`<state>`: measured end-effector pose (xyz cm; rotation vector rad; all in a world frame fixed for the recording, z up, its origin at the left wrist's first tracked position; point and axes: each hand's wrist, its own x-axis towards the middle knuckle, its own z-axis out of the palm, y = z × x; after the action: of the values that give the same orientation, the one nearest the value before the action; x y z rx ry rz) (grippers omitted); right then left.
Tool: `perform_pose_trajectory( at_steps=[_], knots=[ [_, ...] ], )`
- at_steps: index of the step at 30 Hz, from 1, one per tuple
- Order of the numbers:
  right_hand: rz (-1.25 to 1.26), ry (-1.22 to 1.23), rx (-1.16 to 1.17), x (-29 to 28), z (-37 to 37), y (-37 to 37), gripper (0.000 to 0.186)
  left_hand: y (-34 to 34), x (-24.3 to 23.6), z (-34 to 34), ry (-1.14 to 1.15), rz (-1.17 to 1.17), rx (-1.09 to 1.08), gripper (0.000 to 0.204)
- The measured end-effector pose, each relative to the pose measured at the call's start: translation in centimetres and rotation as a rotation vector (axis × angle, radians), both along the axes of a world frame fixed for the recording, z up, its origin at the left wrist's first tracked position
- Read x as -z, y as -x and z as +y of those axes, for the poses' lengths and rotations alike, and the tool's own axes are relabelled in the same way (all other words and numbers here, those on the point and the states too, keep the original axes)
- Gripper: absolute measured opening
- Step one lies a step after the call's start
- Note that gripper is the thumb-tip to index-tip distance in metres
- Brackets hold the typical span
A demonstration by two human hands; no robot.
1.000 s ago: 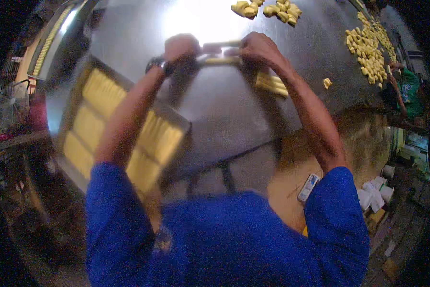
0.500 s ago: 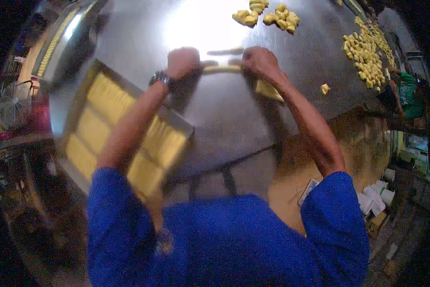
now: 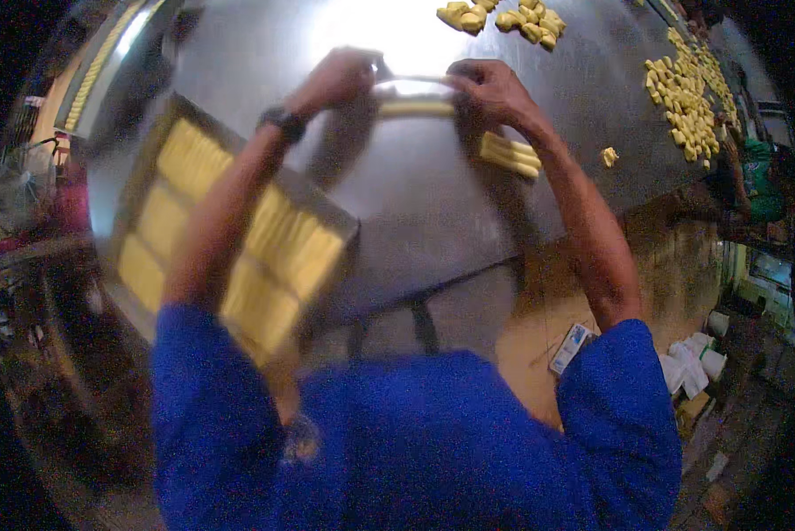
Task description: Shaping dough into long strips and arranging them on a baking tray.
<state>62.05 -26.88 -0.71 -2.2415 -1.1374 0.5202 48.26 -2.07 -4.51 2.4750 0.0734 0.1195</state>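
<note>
My left hand (image 3: pixel 348 73) and my right hand (image 3: pixel 495 92) face each other over the shiny metal table. Their fingers are closed around the two ends of a thin dough roll (image 3: pixel 415 80), which spans the gap and bows slightly; glare washes out its surface. Just nearer to me, a second pale yellow dough roll (image 3: pixel 415 110) lies crosswise on the metal, apart from the fingers. Beside my right forearm rest several short dough rolls (image 3: pixel 510 155) laid side by side.
A dark-rimmed tray (image 3: pixel 334 218) of dough rolls in rows sits under my left forearm. Dough lumps (image 3: pixel 533 24) lie at the far edge, a small lump (image 3: pixel 610 157) to the right, and a large heap of dough pieces (image 3: pixel 683 102) beyond. A person in green (image 3: pixel 756 177) is at far right.
Both hands have moved away from me and lifted the far dough roll by its ends. The nearer roll stays on the table. My head view has shifted slightly.
</note>
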Motion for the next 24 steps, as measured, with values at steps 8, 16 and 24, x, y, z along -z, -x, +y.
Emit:
perform_pose_trajectory(
  at_steps=[8,16,24],
  knots=[
    [-0.174,0.030,-0.136,-0.2,-1.3,2.9,0.025,2.4,0.3,-0.8,0.052,0.019,0.287,0.033],
    [-0.514,-0.104,-0.195,1.6,-2.5,4.6,0.029,3.1,-0.3,-3.2,-0.193,-0.147,0.187,0.038],
    [0.327,-0.042,-0.052,-2.6,-1.1,3.5,0.043,4.8,-3.0,-5.0,0.161,-0.132,-0.011,0.040]
  ],
)
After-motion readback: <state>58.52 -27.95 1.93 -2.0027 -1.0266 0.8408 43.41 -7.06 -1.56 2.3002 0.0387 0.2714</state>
